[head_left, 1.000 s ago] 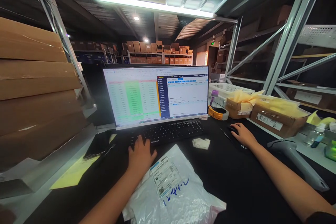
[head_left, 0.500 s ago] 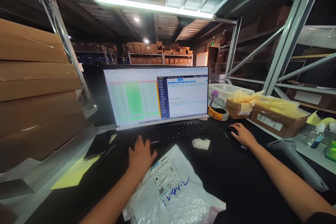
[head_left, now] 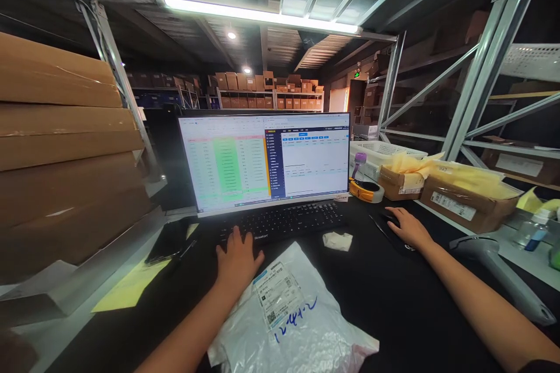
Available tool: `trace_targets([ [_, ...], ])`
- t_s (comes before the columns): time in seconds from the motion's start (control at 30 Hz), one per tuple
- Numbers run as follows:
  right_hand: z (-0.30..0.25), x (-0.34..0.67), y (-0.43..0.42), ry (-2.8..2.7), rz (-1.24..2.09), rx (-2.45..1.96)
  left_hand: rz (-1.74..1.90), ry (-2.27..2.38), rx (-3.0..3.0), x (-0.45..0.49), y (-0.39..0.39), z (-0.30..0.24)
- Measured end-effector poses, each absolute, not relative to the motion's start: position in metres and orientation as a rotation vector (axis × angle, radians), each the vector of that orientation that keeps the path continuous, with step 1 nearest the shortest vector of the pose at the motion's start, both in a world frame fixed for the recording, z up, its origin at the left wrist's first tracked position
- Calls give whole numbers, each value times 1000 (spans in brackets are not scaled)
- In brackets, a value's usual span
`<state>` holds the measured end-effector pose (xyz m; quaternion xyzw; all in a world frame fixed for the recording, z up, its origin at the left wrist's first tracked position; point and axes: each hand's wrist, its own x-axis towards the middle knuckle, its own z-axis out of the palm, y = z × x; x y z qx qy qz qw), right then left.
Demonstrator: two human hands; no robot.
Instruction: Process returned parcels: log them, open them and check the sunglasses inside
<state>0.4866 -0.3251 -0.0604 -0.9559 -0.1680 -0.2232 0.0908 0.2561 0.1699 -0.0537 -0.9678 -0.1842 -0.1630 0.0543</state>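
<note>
My left hand (head_left: 238, 259) lies with fingers spread at the lower left of a black keyboard (head_left: 293, 218), its fingertips on the keys. My right hand (head_left: 410, 227) is curled over a dark computer mouse (head_left: 391, 217), which it mostly covers. A white plastic mailer bag (head_left: 306, 326) lies in front of me, beside my left forearm, with a printed label (head_left: 277, 294) and blue handwriting. Behind the keyboard stands a lit monitor (head_left: 315, 163) with a table on its left half and a dark-sided program window on its right.
Stacked cardboard boxes (head_left: 56, 151) rise at the left. A phone (head_left: 168, 240) lies near yellow paper (head_left: 126, 288). A crumpled white scrap (head_left: 338, 240) is by the keyboard. On the right are a tape roll (head_left: 366, 190), a box of yellow envelopes (head_left: 472, 192) and a grey barcode scanner (head_left: 503, 274).
The whole view has shifted slightly, with things appearing a little further right. Both hands keep their places on the keyboard and mouse.
</note>
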Motion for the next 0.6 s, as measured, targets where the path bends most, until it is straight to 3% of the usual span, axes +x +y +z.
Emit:
trace_targets([
  [0.6,-80,516,-348,-541,-654,-2829,-511,-651,-3054,250,163,-46],
])
